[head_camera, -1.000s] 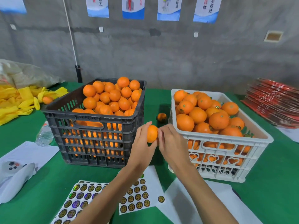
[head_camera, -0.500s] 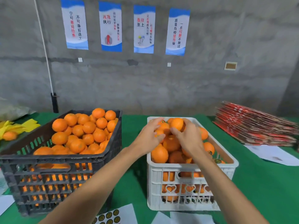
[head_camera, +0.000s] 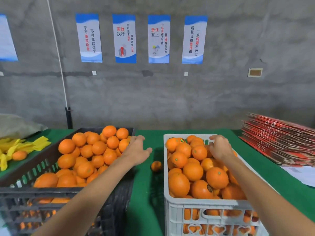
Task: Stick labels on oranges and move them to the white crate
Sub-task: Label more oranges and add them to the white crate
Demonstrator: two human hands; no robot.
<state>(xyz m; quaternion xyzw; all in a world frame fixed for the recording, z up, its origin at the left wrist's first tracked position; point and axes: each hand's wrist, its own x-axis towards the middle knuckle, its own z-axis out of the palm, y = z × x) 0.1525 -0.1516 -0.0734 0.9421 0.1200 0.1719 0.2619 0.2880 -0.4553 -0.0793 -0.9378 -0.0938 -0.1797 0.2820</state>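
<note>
My right hand (head_camera: pixel 219 148) has left the labelled orange in the white crate (head_camera: pixel 201 204), fingers loose; my left hand (head_camera: pixel 137 153), fingers spread and empty, reaches left of it for another.

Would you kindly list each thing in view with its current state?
left hand: open, over the dark crate's right edge
right hand: fingers loosely curled, over the white crate's oranges
dark crate: heaped with oranges
white crate: nearly full
loose orange: on the cloth between crates
</note>
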